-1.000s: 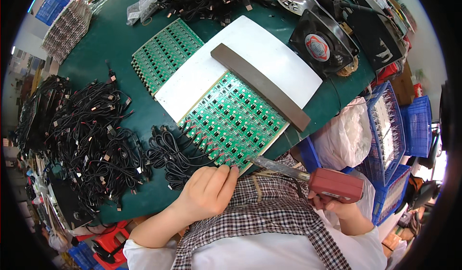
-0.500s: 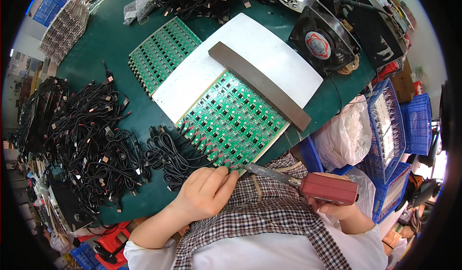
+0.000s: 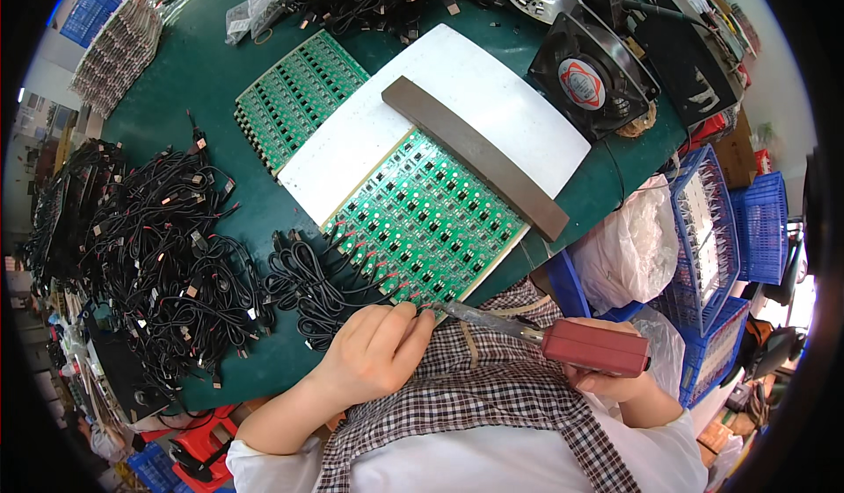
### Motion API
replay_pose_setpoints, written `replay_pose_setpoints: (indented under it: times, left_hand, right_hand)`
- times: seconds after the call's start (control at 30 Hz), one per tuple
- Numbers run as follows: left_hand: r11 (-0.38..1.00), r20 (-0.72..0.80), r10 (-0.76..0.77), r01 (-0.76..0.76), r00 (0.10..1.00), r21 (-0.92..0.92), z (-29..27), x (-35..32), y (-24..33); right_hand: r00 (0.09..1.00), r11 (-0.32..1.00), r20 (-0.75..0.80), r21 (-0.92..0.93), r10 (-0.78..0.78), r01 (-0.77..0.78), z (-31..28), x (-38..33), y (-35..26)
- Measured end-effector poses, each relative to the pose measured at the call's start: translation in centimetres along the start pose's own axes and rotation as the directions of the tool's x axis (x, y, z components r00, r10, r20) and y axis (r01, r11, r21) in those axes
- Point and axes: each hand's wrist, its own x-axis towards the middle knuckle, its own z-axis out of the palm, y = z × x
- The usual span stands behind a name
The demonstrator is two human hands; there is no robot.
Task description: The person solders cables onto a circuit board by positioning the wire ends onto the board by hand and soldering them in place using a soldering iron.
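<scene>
The green circuit panel (image 3: pixel 428 221) lies at the near table edge, half under a white board (image 3: pixel 457 115) weighted by a grey bar (image 3: pixel 475 155). Our left hand (image 3: pixel 378 352) pinches what seems a thin wire at its edge; our right hand (image 3: pixel 607 379) grips a red-handled soldering iron (image 3: pixel 563 339) — tip there. Black cables (image 3: pixel 176 256) crowd the left.

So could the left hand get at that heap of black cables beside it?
Probably yes: the left hand rests at the circuit panel edge, and the black cables lie right beside it with nothing between.
</scene>
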Motion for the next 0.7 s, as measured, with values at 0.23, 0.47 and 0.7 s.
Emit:
replay_pose_setpoints:
  times: [0.23, 0.47, 0.7]
  left_hand:
    - [1.000, 0.009, -0.010, 0.010, 1.000, 0.003, -0.1, 0.0, 0.2]
    - [1.000, 0.006, -0.013, 0.013, 1.000, 0.010, -0.1, 0.1, 0.2]
    - [0.995, -0.003, -0.100, 0.100, 0.995, -0.025, -0.1, 0.1, 0.6]
  right_hand:
    - [0.998, 0.993, 0.019, -0.102, -0.054, 0.056, 0.1, -0.2, 0.4]
    - [0.988, 0.902, -0.062, 0.419, 0.139, -0.100, 0.8, -0.6, 0.0]
    - [0.981, 0.886, -0.112, 0.454, 0.160, -0.093, 0.5, -1.4, 1.0]
